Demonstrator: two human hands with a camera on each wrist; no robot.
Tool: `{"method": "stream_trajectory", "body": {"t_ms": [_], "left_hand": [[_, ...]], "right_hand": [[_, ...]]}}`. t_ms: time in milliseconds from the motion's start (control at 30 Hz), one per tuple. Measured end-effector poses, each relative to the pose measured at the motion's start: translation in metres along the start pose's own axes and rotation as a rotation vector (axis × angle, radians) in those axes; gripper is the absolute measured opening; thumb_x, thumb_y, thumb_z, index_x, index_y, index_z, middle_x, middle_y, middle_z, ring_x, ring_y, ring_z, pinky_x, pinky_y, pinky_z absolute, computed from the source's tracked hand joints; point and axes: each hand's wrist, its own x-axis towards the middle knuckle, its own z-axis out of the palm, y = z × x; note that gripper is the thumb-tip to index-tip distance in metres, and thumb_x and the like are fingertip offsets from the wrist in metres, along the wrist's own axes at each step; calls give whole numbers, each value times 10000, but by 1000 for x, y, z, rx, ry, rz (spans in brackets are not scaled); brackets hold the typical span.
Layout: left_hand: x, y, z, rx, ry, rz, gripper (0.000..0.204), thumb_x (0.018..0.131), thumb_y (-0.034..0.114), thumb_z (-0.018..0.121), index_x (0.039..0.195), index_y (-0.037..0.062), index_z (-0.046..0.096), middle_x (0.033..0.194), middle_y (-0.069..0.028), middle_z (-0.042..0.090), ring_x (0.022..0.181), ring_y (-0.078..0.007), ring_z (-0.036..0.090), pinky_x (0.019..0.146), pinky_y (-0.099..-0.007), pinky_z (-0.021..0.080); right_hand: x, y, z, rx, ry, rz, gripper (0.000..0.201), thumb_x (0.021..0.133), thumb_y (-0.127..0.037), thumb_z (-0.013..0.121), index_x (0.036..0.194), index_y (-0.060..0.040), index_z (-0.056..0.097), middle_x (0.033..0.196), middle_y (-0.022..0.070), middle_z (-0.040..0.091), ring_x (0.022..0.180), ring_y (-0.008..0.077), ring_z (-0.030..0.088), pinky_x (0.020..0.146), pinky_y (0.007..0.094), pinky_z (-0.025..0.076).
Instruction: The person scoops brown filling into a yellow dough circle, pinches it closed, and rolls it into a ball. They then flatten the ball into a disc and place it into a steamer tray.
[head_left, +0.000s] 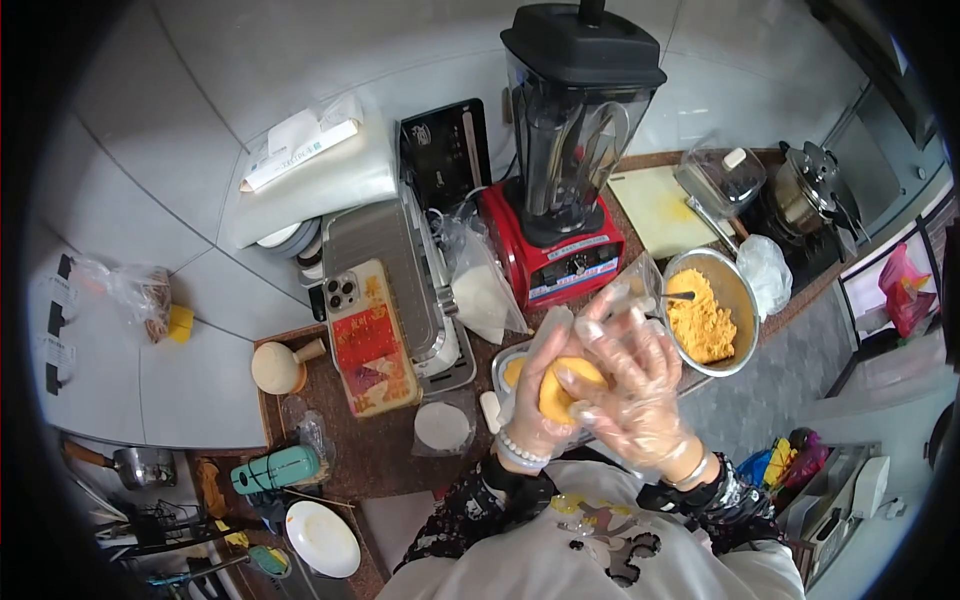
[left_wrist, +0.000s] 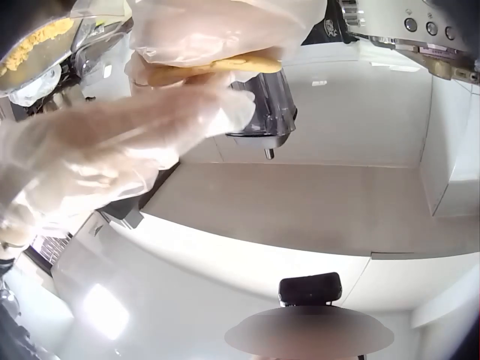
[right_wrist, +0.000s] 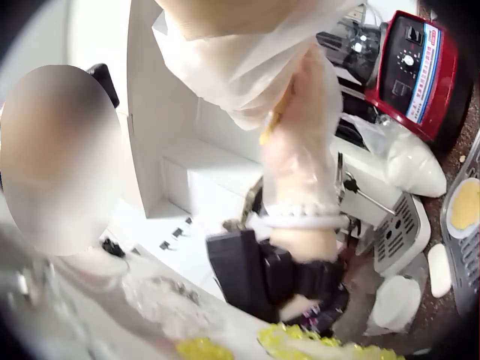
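Note:
A flat round of yellow-orange dough (head_left: 570, 390) lies against the palm of my left hand (head_left: 530, 420). That hand wears a clear plastic glove, and a beaded bracelet circles its wrist. My right hand (head_left: 645, 385), gloved too, has its fingers spread over the round, with fingertips touching its face. In the left wrist view the dough (left_wrist: 217, 69) appears as a thin disc along the left palm, with the right fingers (left_wrist: 187, 112) pressed on it. Only a thin edge of the dough (right_wrist: 276, 116) shows between both hands in the right wrist view.
Right of the hands stands a metal bowl (head_left: 745, 300) of crumbly yellow dough (head_left: 700, 325) with a spoon handle. Behind are a red blender (head_left: 560, 250) and a bag of white powder (head_left: 485, 295). A phone (head_left: 370, 340) leans on a machine at left; a tray (head_left: 500, 372) sits below the hands.

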Motion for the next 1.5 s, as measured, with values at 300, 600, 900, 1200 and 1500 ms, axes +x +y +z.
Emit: {"method": "stream_trajectory", "body": {"t_ms": [300,600,900,1200,1500], "left_hand": [[15,-3,-6,238,-31,130,655,1091,467,218,1594,48,206,1594,-174,336,1466,-295,350,1219,-455,271],[24,13,-20,57,-29,53,696,1076,515,262,1612,88,149,1615,-151,309,1474,-286,337,1223,-441,242],[22,8,-15,119,19,75,662,1084,463,273,1621,117,99,1629,-156,266,1507,-279,265,1227,-433,236],[17,-3,-25,298,135,125,639,1096,409,254,1602,36,138,1632,-186,254,1492,-312,304,1229,-462,237],[21,-3,-15,-174,56,64,575,1090,257,377,1588,40,189,1639,-204,224,1475,-368,322,1224,-475,274]], "right_hand": [[-3,21,19,66,24,-8,347,942,-417,604,1230,-286,746,1601,42,388,1506,376,205,1197,516,94],[18,37,12,283,130,-18,293,864,-425,684,1105,-302,797,1535,75,473,1480,367,293,1201,547,190],[26,27,34,214,288,134,201,610,-236,878,784,-250,778,1529,26,495,1481,425,277,1173,556,203],[26,31,33,335,291,141,148,627,-162,843,735,-222,762,1462,13,564,1434,386,362,1182,519,232],[16,18,34,-4,294,123,188,643,-223,833,824,-240,788,1476,-26,546,1460,337,322,1166,514,222]]}}
